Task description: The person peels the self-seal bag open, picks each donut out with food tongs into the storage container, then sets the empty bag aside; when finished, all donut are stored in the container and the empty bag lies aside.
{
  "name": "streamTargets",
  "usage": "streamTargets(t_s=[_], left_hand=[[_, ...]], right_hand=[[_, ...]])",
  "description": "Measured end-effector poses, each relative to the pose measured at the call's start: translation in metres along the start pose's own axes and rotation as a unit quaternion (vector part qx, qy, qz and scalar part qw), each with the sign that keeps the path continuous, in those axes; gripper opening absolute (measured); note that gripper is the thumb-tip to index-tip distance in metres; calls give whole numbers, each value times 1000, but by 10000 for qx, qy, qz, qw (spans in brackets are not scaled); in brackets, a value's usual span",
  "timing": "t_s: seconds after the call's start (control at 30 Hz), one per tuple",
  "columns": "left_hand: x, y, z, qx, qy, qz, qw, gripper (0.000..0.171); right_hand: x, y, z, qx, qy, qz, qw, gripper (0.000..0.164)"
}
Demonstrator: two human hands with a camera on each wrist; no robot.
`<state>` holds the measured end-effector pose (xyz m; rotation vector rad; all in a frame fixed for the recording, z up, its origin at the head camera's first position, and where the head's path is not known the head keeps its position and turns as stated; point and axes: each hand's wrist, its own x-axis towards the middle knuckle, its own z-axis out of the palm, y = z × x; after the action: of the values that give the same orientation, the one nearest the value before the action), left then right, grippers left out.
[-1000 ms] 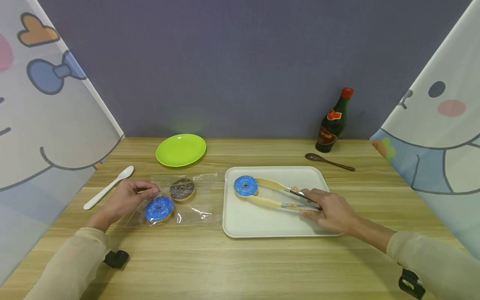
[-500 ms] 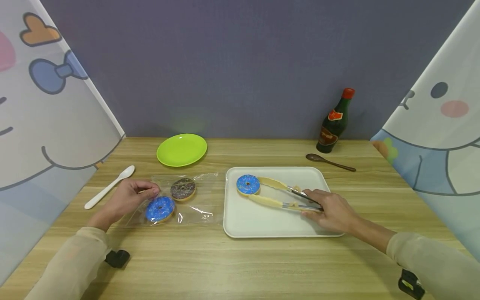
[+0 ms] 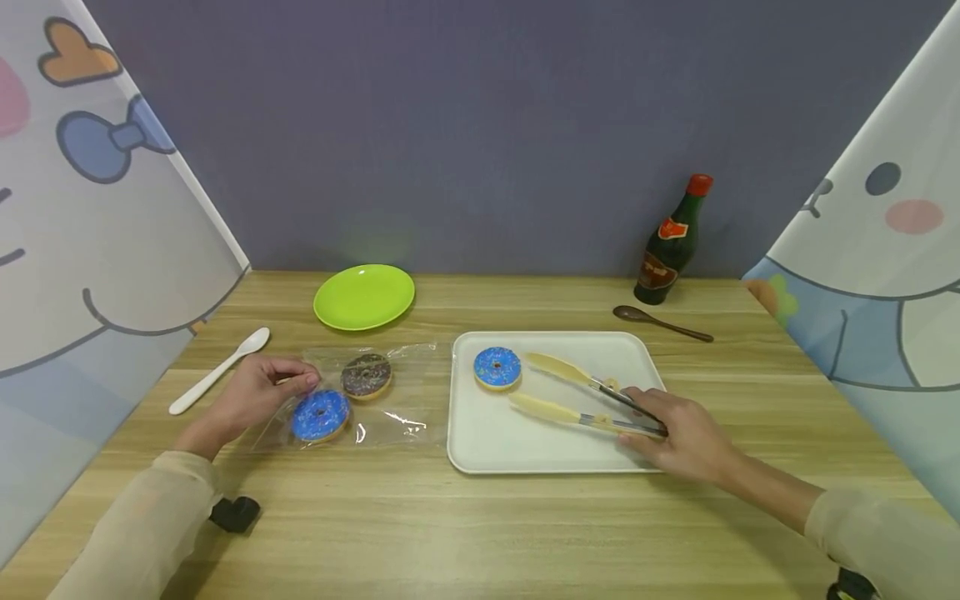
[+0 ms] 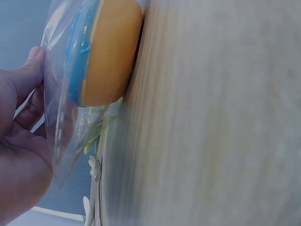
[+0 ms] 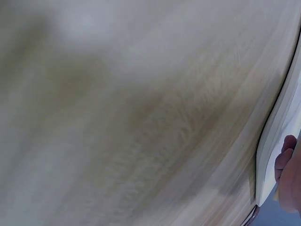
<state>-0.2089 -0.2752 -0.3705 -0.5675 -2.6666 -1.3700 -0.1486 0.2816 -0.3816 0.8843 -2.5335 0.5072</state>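
Note:
My left hand (image 3: pixel 262 395) pinches the edge of a clear plastic bag (image 3: pixel 408 400) on the table. Inside it lie a blue-iced donut (image 3: pixel 320 415) and a chocolate donut (image 3: pixel 366 376). In the left wrist view the blue donut's tan side (image 4: pixel 113 52) shows through the film, beside the thumb. My right hand (image 3: pixel 686 433) holds a pair of tongs (image 3: pixel 592 404) by the handles above a white tray (image 3: pixel 480 446). The tongs' cream tips are spread and stand apart from another blue donut (image 3: pixel 497 368), which lies at the tray's left. In the right wrist view only some fingers show.
A green plate (image 3: pixel 364 297) lies at the back left, and a white spoon (image 3: pixel 219 372) lies left of the left hand. At the back right stand a dark green bottle (image 3: pixel 666 250) and, before it, a brown wooden spoon (image 3: pixel 662 323). A grey panel (image 3: pixel 480 142) closes off the back.
My right hand has drawn the tongs back to the right, so their tips have come away from the blue donut, which stays on the tray. The left hand has kept its place.

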Motion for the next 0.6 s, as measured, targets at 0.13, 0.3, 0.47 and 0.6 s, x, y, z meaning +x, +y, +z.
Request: streamTargets(t_s=[0.13, 0.3, 0.47, 0.6], left_hand=[[0, 1, 0, -52, -16, -55, 10000, 11], [0, 2, -1, -135, 8, 6, 9999, 10], [-1, 2, -1, -253, 0, 80, 9996, 10], [-1, 1, 0, -330, -33, 103, 9994, 10]], right_hand=[[-9, -4, -5, 152, 114, -35, 9998, 55], [-15, -15, -5, 259, 122, -158, 9995, 52], [-13, -31, 2, 569, -1, -249, 9981, 46], [-7, -43, 7, 722, -124, -207, 9971, 45]])
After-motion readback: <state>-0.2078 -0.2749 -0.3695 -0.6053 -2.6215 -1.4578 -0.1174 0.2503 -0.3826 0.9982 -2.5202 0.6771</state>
